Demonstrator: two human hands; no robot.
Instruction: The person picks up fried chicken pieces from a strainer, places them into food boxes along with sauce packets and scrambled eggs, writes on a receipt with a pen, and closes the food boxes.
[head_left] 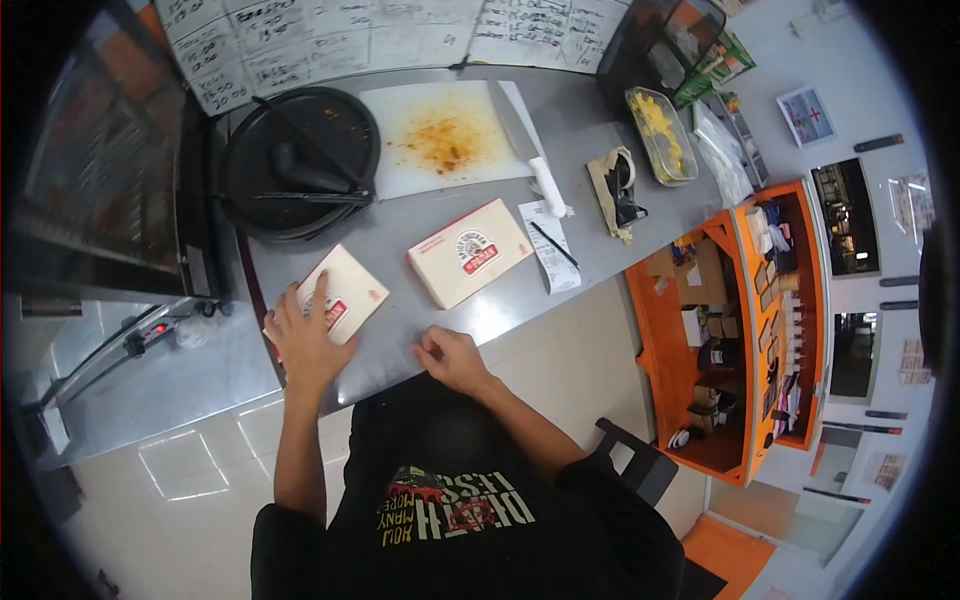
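My left hand (308, 335) rests with spread fingers on the lid of a closed white and red box (352, 290) near the counter's front left. My right hand (450, 357) is curled with its fingers pressed together at the counter's front edge; whether anything is inside it is hidden. Beyond it lies a second closed box (470, 252), apart from both hands. A receipt (552, 262) with a black pen (553, 243) across it is to the right of that box.
Black round pans (300, 130) are stacked at the back left. Beside them lies a stained white cutting board (400, 110) with a knife (517, 125) on its right side. A tub of yellow pieces (660, 135) and a tape dispenser (618, 190) stand farther right.
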